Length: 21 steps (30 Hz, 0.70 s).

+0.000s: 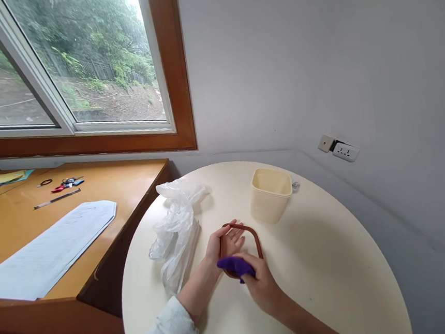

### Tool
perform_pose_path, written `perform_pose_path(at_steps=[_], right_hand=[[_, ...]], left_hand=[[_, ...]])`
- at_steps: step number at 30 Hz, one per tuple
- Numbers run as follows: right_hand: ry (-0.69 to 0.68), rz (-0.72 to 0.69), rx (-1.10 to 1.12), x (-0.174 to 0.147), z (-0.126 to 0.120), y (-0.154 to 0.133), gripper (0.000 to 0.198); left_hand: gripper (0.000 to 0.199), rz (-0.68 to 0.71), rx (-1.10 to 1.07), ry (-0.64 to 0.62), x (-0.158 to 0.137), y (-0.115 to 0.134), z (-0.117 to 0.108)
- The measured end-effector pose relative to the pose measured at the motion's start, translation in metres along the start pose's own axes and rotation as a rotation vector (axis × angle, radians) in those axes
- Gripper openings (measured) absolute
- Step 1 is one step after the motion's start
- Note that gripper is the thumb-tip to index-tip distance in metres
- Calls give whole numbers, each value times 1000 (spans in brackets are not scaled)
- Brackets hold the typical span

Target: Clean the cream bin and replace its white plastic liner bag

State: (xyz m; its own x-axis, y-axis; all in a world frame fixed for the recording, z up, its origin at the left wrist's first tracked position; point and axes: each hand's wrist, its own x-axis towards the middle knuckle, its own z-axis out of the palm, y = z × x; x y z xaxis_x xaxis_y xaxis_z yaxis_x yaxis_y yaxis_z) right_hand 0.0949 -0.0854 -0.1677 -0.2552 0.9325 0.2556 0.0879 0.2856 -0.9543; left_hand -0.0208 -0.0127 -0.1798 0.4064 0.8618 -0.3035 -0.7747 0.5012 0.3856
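My left hand [229, 242] is palm up under a brown ring [257, 243] shaped like a rounded square. The thumb lies along the ring's left side, and the outstretched fingers show through its opening. A purple cloth [234, 264] is bunched in my right hand [264, 287], whose fingers are closed around it. The cloth rests against the near left part of the ring and covers some of it. Beyond the hands, a cream plastic bin [268, 204] stands upright on the round table [325, 272]. Left of my left hand lies a crumpled clear plastic bag [177, 233].
A small greyish crumpled item [295, 185] sits behind the bin. At left, a wooden desk [142, 182] carries papers [58, 249], a bunch of keys [68, 184] and a pen-like stick [57, 198]. A wall socket [346, 151] is at right, and a window [100, 58] is above the desk.
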Motion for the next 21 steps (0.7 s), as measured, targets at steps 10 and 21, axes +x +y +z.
perform_pose_path(at_steps=[10,21], right_hand=[[413,175,-96,59,-43,18,44],[-20,125,-567,74,6,27,48]], left_hand=[[13,88,-26,31,1,17,-3],[30,47,2,37,-7,14,6]])
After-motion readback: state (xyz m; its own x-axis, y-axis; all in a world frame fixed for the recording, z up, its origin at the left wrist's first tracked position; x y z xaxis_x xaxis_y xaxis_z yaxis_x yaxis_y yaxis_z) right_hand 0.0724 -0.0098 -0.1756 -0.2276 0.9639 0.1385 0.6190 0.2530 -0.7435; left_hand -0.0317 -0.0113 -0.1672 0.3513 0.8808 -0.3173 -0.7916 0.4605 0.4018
